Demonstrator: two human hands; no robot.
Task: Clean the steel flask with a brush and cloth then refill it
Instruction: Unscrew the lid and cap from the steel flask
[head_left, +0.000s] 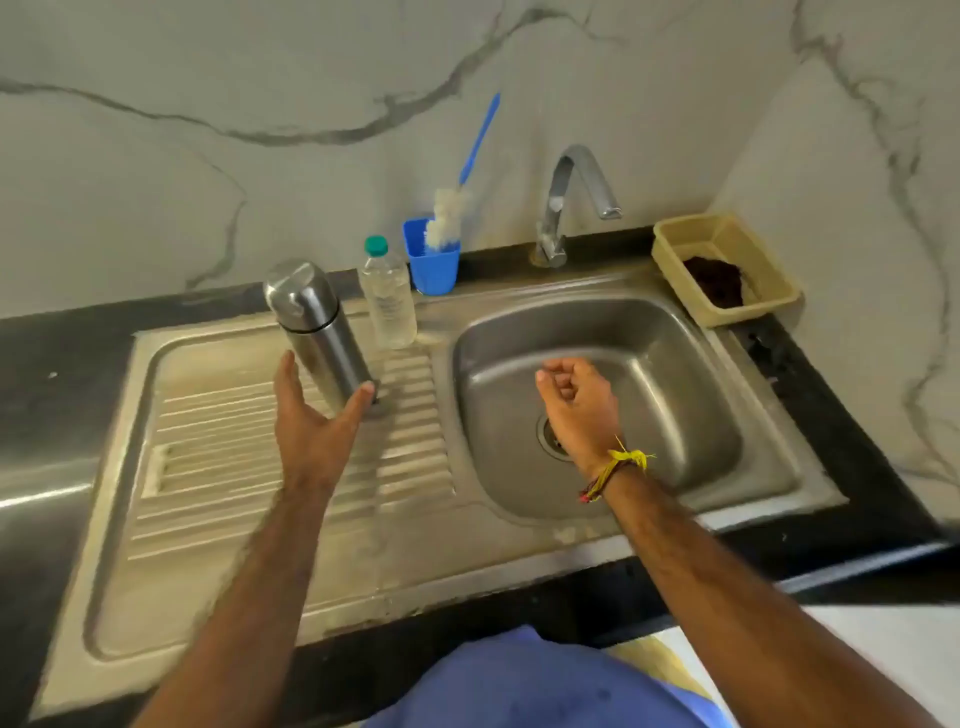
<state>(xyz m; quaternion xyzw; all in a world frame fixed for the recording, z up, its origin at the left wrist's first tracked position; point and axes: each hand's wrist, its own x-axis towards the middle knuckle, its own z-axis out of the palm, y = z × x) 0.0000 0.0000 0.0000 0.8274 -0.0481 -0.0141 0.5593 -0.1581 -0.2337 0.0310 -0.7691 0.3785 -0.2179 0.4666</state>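
Flask (318, 332): steel, capped, upright on drainboard (218, 431) left of basin (649, 364). Left hand (317, 421) spread, thumb and fingers at its base. Right hand (576, 400) loosely curled, holding nothing, over basin. Bottle (388, 301) beside flask; brush (452, 208) in blue cup (434, 270) behind.

Beside the brushed, dull-streaked steel sink (597, 332), the flask (317, 332) gleams as polished metal, the bottle (388, 301) clear plastic, the cup (434, 265) glossy blue plastic.
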